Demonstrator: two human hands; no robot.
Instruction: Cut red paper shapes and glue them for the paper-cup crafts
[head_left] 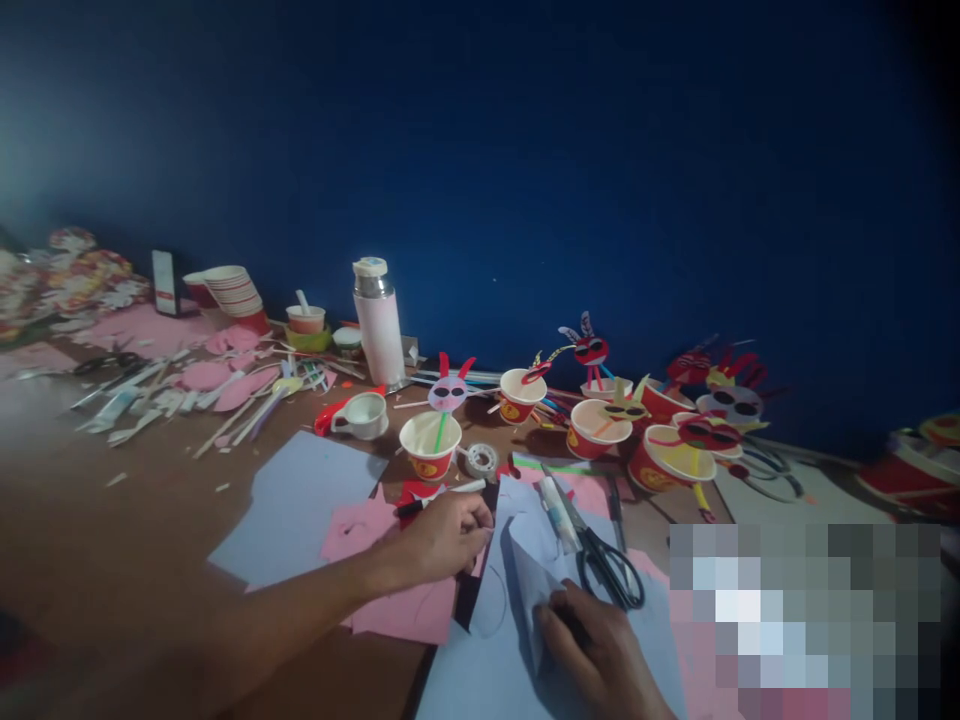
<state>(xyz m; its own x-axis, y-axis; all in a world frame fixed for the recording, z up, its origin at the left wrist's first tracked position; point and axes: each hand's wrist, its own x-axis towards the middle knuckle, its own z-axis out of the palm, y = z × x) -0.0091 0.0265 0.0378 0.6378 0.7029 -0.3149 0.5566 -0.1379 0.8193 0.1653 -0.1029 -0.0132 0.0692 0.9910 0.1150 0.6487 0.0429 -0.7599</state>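
Note:
My left hand (pixel 448 538) is closed with its fingertips drawn together over the pink and dark paper; whatever it may hold is too small to make out. My right hand (pixel 596 645) grips a pale sheet of paper (pixel 529 565), whose edge curls upward between both hands. Under it lies another pale sheet (pixel 480 665) with a curved line drawn on it. Black-handled scissors (pixel 611 570) and a glue stick (pixel 559 512) rest just beyond my right hand. Pink paper (pixel 416 615) with cut-outs spreads below my left wrist, and a white pen (pixel 466 487) lies past its knuckles.
Decorated paper cups (pixel 430 462) with paper faces stand along the back. A tape roll (pixel 481 460), a mug (pixel 365 416) and a flask (pixel 380 335) are nearby. Paper strips (pixel 247 400), stacked cups (pixel 236 290) and a phone (pixel 164 282) fill the left. A blurred patch covers the lower right.

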